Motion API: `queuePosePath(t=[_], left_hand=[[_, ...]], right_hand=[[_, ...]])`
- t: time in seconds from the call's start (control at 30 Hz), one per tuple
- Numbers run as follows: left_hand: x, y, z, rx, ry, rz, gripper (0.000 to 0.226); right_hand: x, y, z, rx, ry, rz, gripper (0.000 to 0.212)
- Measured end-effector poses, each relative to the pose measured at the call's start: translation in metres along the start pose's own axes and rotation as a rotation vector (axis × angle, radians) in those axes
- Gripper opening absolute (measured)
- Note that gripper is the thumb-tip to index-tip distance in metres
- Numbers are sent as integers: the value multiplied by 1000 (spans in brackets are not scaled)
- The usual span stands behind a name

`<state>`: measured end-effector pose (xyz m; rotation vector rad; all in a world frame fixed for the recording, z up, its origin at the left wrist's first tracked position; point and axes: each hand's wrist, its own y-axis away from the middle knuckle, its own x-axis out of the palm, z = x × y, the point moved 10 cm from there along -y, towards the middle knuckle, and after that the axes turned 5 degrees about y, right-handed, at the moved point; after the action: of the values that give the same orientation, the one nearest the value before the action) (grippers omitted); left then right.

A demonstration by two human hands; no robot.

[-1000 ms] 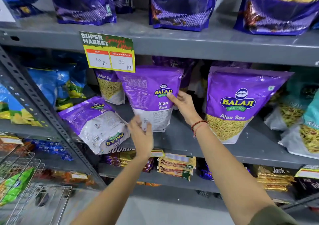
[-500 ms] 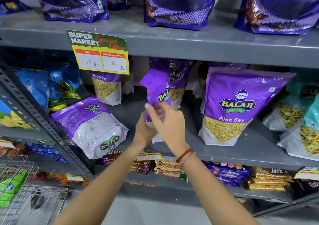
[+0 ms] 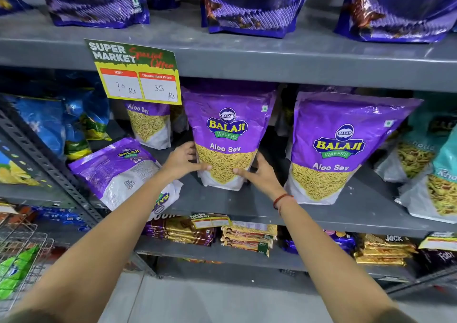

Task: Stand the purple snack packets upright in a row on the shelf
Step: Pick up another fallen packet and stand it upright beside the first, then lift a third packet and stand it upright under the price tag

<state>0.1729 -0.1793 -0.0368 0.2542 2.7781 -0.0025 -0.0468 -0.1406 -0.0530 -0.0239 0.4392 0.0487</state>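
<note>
Gripping the middle purple packet point(image 3: 226, 134) low on both sides, the left hand point(image 3: 181, 160) and right hand point(image 3: 259, 174) wrapped their fingers around it, upright on the grey shelf point(image 3: 247, 199), yellow sev showing through its front. Another packet point(image 3: 346, 147) stood right; a third point(image 3: 123, 169) lay flat left.

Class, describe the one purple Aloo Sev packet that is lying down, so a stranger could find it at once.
Find the grey middle shelf under the yellow price sign. At its left front edge, left of the left hand, lies the fallen packet. Unlike its upright neighbours, it rests tilted with its logo upside down.
</note>
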Motion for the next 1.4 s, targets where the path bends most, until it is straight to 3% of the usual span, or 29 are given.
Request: queuePosePath(t=[0.17, 0.63, 0.73, 0.8, 0.87, 0.93, 1.03, 1.13, 1.23, 1.3, 1.37, 1.4], left_hand=[[5, -1, 2, 22, 9, -90, 67], [10, 24, 3, 17, -35, -24, 73], [4, 29, -6, 35, -141, -78, 80], [-17, 37, -11, 35, -121, -186, 82], [-49, 50, -16, 43, -110, -340, 72], [-85, 72, -15, 32, -114, -507, 58], [-129, 107, 3, -35, -93, -698, 26], [-151, 139, 40, -227, -98, -841, 45], [-150, 168, 73, -408, -39, -949, 64], [-139, 176, 97, -556, 105, -918, 86], [-114, 170, 117, -637, 484, -777, 108], [-99, 164, 119, -641, 650, -664, 107]], right_hand=[[-4, -22, 4, -21, 18, 42, 60], [-1, 7, 0, -31, 51, 2, 59], [-8, 22, 0, 6, 77, -124, 58], [-17, 42, -4, 62, 101, -325, 50], [-16, 67, -7, 120, 98, -506, 43], [3, 81, -3, 150, 95, -535, 42], [56, 68, 31, 9, 88, -303, 34], [108, 45, 63, -73, 114, -57, 43], [153, 26, 74, -35, 170, 146, 60], [177, 21, 68, 71, 109, 273, 70], [193, 21, 63, 168, 11, 347, 79], [199, 22, 62, 199, -34, 366, 82]])
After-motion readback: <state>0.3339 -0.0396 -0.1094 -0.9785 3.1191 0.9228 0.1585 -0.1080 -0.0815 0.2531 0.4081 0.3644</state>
